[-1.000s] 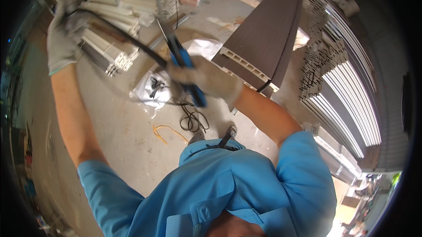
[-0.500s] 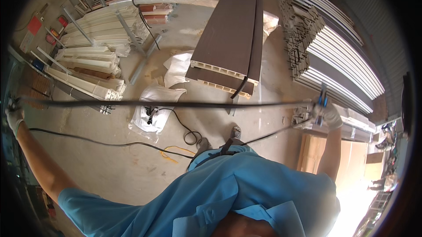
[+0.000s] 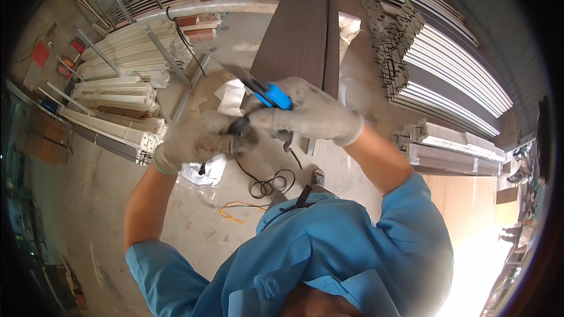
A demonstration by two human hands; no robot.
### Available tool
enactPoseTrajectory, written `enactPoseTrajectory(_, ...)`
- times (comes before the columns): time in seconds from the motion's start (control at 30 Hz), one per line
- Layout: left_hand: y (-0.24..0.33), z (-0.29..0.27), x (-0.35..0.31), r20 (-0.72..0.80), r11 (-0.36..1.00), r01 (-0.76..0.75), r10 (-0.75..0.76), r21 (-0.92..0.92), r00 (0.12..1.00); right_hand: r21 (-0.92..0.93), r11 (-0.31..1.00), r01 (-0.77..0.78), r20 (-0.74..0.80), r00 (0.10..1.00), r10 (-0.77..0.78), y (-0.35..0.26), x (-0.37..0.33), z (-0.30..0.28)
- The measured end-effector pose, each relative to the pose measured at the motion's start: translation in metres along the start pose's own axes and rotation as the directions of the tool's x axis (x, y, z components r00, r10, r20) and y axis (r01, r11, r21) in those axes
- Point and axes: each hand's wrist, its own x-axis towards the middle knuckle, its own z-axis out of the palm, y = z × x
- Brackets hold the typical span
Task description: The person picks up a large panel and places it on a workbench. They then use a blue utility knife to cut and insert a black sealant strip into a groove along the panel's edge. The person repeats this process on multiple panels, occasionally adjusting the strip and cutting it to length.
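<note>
Both gloved hands are close together in front of the dark brown board stack. My right hand is closed around a blue tool with a long narrow dark end, blurred and pointing up and left. My left hand is closed on a black strap where the two hands meet. Most of the strap is hidden by the gloves, and its blurred parts are hard to follow. A thin black cord lies in loops on the floor below the hands.
White wrapped bundles and a yellow cord lie on the floor. Racks with long pale profiles stand at the left. Stacked white-edged panels and wrapped boards line the right side.
My hands have come from wide apart, with the black strap stretched between them, to close together in the middle. The blue tool has travelled left with my right hand.
</note>
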Motion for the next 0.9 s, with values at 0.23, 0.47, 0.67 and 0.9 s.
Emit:
enactPoseTrajectory(0.23,-0.090,-0.076,-0.141,-0.554,0.978,-0.061,-0.061,-0.199,0.831,-0.053,0.922,-0.385,-0.092,0.921,0.379,0.049,-0.090,-0.085)
enactPoseTrajectory(0.47,-0.127,-0.170,-0.244,-0.766,0.905,0.355,-0.397,-0.234,0.506,0.175,0.907,-0.382,-0.383,0.823,0.420,0.089,-0.215,-0.141)
enactPoseTrajectory(0.67,-0.107,-0.171,-0.169,-0.750,0.973,0.223,-0.105,0.058,0.653,-0.256,0.759,-0.599,-0.779,0.593,0.205,0.036,-0.252,-0.172)
enactPoseTrajectory(0.9,-0.104,-0.178,-0.077,-0.611,0.953,0.298,-0.207,0.050,0.764,-0.292,0.770,-0.567,-0.836,0.543,0.083,0.048,-0.278,-0.226)
